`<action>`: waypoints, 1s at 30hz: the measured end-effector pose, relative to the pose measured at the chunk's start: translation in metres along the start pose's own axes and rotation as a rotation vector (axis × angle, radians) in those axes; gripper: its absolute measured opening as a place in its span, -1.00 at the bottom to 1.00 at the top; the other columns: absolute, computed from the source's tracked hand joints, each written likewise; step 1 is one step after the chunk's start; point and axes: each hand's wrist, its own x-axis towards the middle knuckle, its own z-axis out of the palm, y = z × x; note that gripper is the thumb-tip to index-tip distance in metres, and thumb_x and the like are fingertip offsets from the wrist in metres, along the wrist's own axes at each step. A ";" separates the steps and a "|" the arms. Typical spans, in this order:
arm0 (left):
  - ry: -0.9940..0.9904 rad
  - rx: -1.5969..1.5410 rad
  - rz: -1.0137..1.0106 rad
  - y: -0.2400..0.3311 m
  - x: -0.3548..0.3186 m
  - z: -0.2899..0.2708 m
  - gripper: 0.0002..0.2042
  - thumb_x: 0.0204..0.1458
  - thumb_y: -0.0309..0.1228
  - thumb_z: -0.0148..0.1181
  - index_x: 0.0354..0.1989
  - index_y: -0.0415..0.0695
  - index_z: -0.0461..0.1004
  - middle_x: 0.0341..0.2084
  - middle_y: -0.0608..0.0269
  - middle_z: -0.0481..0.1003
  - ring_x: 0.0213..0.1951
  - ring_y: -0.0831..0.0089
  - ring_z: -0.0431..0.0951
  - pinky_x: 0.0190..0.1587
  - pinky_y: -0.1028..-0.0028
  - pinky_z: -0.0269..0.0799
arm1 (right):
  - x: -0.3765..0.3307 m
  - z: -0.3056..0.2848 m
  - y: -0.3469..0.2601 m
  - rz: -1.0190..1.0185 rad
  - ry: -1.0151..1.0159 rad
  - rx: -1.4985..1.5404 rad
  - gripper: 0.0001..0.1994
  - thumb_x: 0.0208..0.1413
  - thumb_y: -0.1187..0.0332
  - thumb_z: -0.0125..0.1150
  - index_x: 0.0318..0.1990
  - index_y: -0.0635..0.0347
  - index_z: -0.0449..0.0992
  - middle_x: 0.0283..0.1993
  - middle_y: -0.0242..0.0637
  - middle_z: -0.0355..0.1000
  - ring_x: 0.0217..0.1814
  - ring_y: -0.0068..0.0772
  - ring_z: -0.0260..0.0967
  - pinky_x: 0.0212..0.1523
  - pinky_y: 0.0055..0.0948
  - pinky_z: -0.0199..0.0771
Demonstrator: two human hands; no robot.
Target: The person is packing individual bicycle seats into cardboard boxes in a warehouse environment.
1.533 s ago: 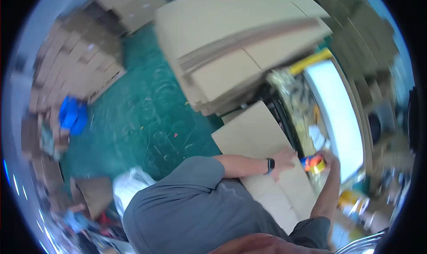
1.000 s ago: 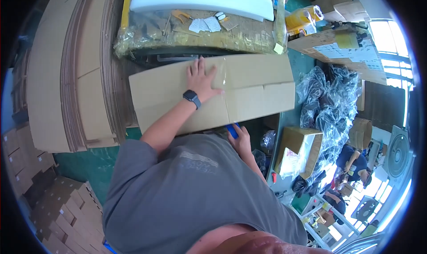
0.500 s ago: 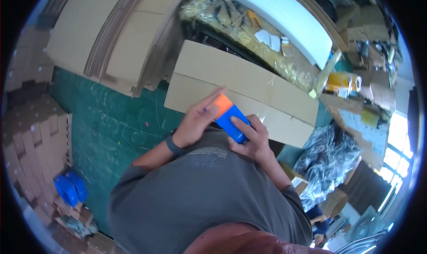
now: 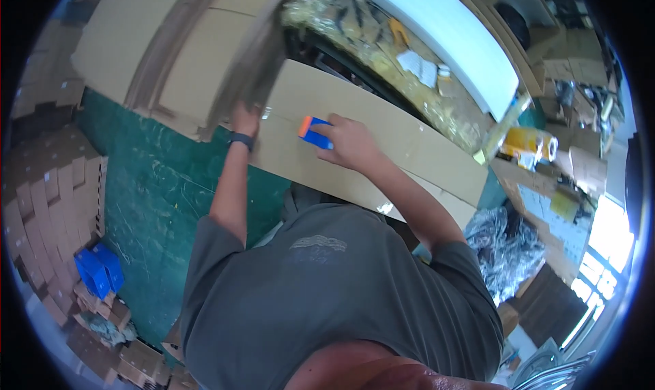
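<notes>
A long, narrow cardboard carton (image 4: 334, 103) lies across in front of me, its top flaps folded down along a lengthwise seam. My right hand (image 4: 351, 143) is closed around a blue block with an orange end (image 4: 317, 132), of a kind I cannot make out. The orange end points left, over the carton's left half. My left hand (image 4: 245, 122), with a dark band on its wrist, is at the carton's left end beside the flat cardboard; its fingers are blurred and partly hidden. A shiny strip (image 4: 266, 113) shows on the carton near that hand.
Flat cardboard sheets (image 4: 205, 62) stand stacked at the left. Behind the carton is a surface with clear film, an orange-handled tool (image 4: 397, 30) and a white foam slab (image 4: 450, 32). Blue bins (image 4: 99, 270) sit lower left on the green floor. Crumpled plastic (image 4: 505, 247) lies right.
My hands have parted. The left went up and left to the carton's end. The right carried the blue-and-orange block forward and left over the carton, turning its orange end leftward.
</notes>
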 end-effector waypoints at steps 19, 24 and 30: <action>0.131 0.490 0.529 0.373 -0.312 0.221 -0.09 0.21 0.13 0.11 0.52 -0.38 0.10 0.51 -0.31 0.10 0.54 -0.16 0.06 0.55 -0.15 -0.13 | -0.428 -0.082 0.250 0.142 0.071 0.060 -0.59 -0.07 0.20 0.46 -0.01 0.05 0.67 -0.19 -0.14 0.44 -0.13 -0.02 0.55 -0.11 -0.05 0.61; 0.128 0.443 0.553 0.352 -0.343 0.252 -0.09 0.24 0.17 0.08 0.53 -0.38 0.08 0.56 -0.21 0.02 0.60 -0.08 -0.07 0.58 -0.13 -0.26 | -0.569 -0.126 0.340 0.275 -0.174 -0.100 -0.54 -0.15 0.25 0.49 0.02 -0.08 0.70 -0.21 -0.21 0.49 -0.16 -0.06 0.56 -0.12 -0.09 0.62; 0.131 0.472 0.643 0.370 -0.337 0.266 -0.09 0.25 0.16 0.08 0.53 -0.37 0.07 0.55 -0.21 0.04 0.59 -0.09 -0.07 0.58 -0.10 -0.24 | -0.542 0.002 0.407 0.247 -0.025 -0.008 -0.62 -0.09 0.17 0.49 -0.07 0.01 0.68 -0.18 -0.14 0.52 -0.11 0.06 0.56 -0.07 -0.03 0.63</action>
